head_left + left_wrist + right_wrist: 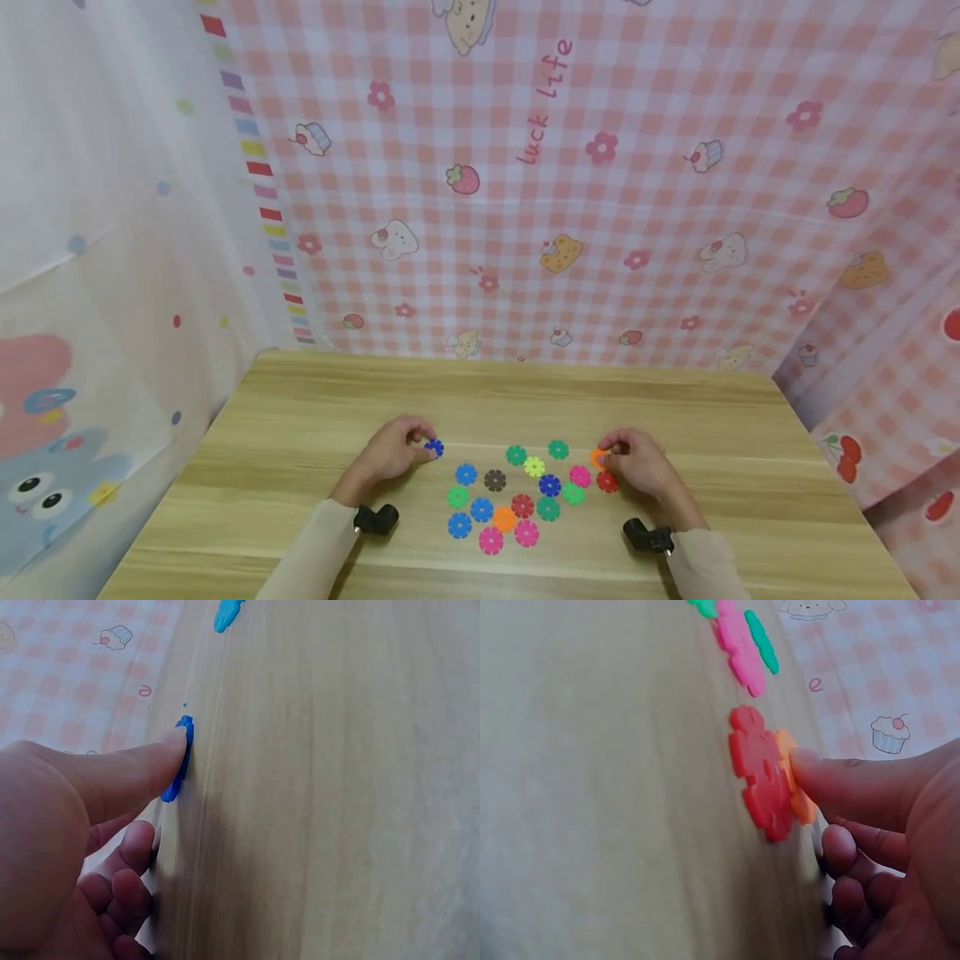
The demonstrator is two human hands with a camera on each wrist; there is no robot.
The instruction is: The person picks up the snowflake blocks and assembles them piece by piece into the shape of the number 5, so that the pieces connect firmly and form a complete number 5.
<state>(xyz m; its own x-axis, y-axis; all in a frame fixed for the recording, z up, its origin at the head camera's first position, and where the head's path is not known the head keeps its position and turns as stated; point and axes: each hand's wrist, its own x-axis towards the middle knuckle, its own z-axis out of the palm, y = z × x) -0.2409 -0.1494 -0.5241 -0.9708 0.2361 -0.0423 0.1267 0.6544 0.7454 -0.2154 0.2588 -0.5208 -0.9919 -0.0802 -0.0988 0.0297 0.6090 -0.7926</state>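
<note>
My left hand (393, 450) pinches a dark blue notched plastic disc (437, 448) at the left end of the group. In the left wrist view its thumb lies on the near face of that blue disc (171, 789); the fingertip behind is hidden. My right hand (637, 462) has thumb and index finger on an orange notched disc (597, 458) at the right end, pinching its edge. Just in front of it lies a red disc (607, 482), which partly covers the orange disc (804, 801) in the right wrist view.
Between the hands, several flat notched discs lie spread on the wooden table (300, 400), among them a brown one (495, 480), a yellow one (534, 467) and a pink one (491, 541). A checked cloth (510, 292) hangs behind the table. Each wrist carries a black camera (378, 520).
</note>
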